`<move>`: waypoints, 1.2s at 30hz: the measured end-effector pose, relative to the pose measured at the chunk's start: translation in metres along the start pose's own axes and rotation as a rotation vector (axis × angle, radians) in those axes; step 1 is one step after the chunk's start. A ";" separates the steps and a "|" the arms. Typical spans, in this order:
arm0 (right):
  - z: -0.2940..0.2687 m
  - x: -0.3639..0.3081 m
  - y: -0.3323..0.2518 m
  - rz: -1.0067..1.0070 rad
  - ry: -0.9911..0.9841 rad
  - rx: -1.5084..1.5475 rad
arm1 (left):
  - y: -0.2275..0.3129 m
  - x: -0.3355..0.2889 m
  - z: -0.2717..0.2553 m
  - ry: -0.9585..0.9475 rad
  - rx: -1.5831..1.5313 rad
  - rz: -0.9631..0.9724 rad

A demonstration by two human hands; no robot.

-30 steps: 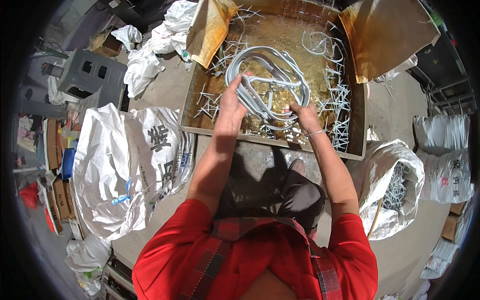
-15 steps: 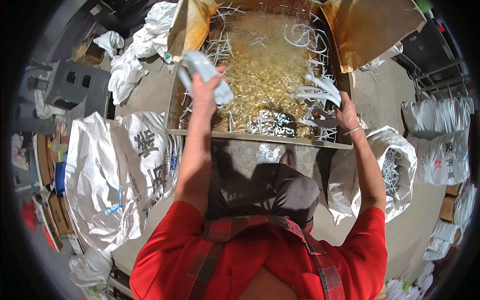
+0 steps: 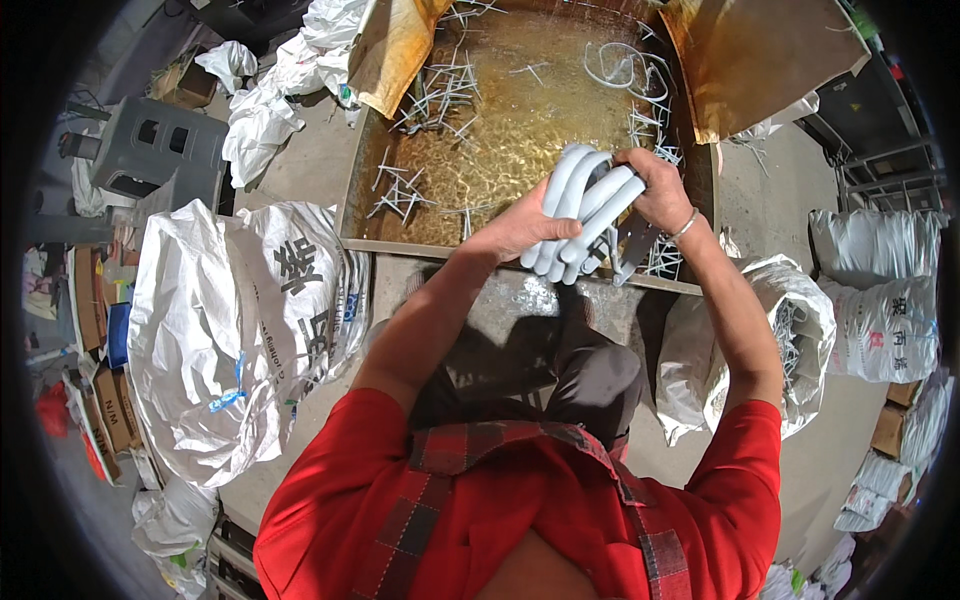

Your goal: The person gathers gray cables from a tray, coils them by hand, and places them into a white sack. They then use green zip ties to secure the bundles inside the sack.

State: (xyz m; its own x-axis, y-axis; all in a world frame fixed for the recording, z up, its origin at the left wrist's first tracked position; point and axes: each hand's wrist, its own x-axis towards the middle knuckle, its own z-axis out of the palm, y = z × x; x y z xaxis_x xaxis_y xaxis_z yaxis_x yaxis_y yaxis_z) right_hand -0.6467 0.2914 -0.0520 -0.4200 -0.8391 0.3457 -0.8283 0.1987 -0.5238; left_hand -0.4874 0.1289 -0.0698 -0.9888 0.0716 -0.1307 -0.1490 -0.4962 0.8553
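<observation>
Over the near edge of a water-filled metal tank (image 3: pixel 500 251), my two hands are brought together on a bundle of pale grey curved plastic pieces (image 3: pixel 580 205). My left hand (image 3: pixel 520 222) is closed round the bundle's left side, thumb across the front. My right hand (image 3: pixel 655 190) is closed on the upper right ends of the pieces. A dark, flat, blade-like thing (image 3: pixel 636 243) hangs below my right hand; whether I hold it I cannot tell. Thin white plastic sticks (image 3: pixel 445 90) lie along the tank's sides, and a looped white strip (image 3: pixel 627 70) lies at its far right.
To the left stands a large white woven sack (image 3: pixel 200 340). An open sack (image 3: pixel 755 350) with thin white scraps stands at the right. Rusty flaps (image 3: pixel 760 60) rise at the tank's far corners. A grey plastic stool (image 3: pixel 160 150) lies at the far left, stacked white sacks (image 3: pixel 885 320) at the far right.
My left hand has swung right and down with its grey pieces, meeting my right hand's pieces in one bundle. My right hand has moved slightly left and up. The view has shifted a little.
</observation>
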 end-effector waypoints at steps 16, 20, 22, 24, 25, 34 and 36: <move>0.018 0.013 -0.038 0.389 0.098 0.149 | -0.007 -0.005 -0.037 0.123 -0.368 -0.063; 0.058 -0.011 -0.037 0.285 -0.218 0.166 | -0.005 -0.004 -0.031 0.081 -0.328 -0.086; 0.070 -0.011 -0.035 0.353 -0.166 0.145 | 0.001 -0.008 -0.018 0.118 -0.358 -0.022; 0.066 -0.009 -0.025 0.524 -0.271 0.410 | 0.000 -0.008 -0.027 0.090 -0.394 -0.054; 0.060 -0.006 -0.025 0.556 -0.286 0.499 | -0.002 -0.009 -0.031 0.109 -0.391 -0.051; 0.058 0.007 -0.030 0.790 0.605 0.950 | -0.012 0.008 -0.076 0.205 -0.863 0.024; 0.054 0.002 -0.066 0.642 0.309 0.676 | -0.006 0.004 -0.078 0.326 -0.788 0.016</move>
State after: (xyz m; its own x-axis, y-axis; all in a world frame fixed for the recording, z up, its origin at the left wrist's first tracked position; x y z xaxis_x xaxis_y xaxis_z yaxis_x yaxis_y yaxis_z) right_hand -0.5723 0.2487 -0.0588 -0.8744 -0.4846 -0.0221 -0.0627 0.1581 -0.9854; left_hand -0.4904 0.0645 -0.1145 -0.9223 -0.1331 -0.3629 0.0303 -0.9608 0.2755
